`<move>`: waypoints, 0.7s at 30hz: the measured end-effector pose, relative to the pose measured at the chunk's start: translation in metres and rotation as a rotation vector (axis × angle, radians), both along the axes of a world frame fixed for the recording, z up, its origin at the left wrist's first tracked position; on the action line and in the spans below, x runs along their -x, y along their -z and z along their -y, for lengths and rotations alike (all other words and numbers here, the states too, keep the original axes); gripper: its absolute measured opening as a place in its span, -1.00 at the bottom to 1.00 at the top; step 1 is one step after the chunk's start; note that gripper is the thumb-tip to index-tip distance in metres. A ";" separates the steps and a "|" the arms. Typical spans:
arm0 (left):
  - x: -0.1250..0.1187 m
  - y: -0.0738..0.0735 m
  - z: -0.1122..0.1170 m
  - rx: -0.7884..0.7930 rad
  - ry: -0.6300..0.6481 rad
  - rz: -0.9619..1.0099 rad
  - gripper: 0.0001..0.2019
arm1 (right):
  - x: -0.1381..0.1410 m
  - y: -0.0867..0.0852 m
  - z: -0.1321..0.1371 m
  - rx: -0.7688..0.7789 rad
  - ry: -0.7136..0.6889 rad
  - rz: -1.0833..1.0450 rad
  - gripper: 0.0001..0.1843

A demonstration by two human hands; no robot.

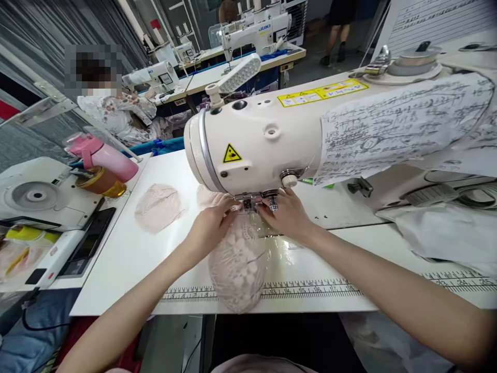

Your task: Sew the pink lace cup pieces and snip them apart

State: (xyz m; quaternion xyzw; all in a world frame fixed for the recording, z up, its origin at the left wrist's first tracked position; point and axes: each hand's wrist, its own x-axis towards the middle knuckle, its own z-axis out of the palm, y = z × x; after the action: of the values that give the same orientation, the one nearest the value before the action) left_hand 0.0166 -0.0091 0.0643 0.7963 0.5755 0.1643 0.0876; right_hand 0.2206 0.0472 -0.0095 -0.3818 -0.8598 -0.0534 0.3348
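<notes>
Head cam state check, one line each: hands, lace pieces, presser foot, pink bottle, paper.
left hand: fingers closed on worked lace piece at the presser foot.
right hand: gripping it from the other side.
worked lace piece: bunched, trailing over the table front edge.
spare lace piece: flat on the table, untouched.
presser foot: up or down, cannot tell.
pink bottle: lying tilted.
paper sheet: draped over the machine arm.

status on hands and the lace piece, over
Left hand and right hand holding lace piece at presser foot. To the left, spare lace piece, apart.

Bright, even light; wide-angle bowing at edges.
</notes>
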 end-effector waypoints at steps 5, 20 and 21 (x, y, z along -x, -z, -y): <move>-0.016 0.030 0.009 -0.342 0.114 -0.281 -0.80 | -0.002 0.000 0.001 -0.012 -0.055 -0.040 -0.80; -0.003 0.058 0.007 -0.338 0.378 -0.310 -0.58 | 0.000 0.010 0.004 -0.033 -0.151 0.160 -0.64; -0.001 0.059 0.004 -0.326 0.385 -0.299 -0.58 | 0.000 0.011 0.004 0.007 -0.172 0.146 -0.60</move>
State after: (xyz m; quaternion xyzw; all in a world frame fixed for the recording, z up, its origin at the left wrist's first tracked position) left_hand 0.0177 -0.0130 0.0054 0.9099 0.3862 0.1155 -0.0977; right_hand 0.2208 0.0434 -0.0210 -0.3029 -0.9116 -0.0492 0.2735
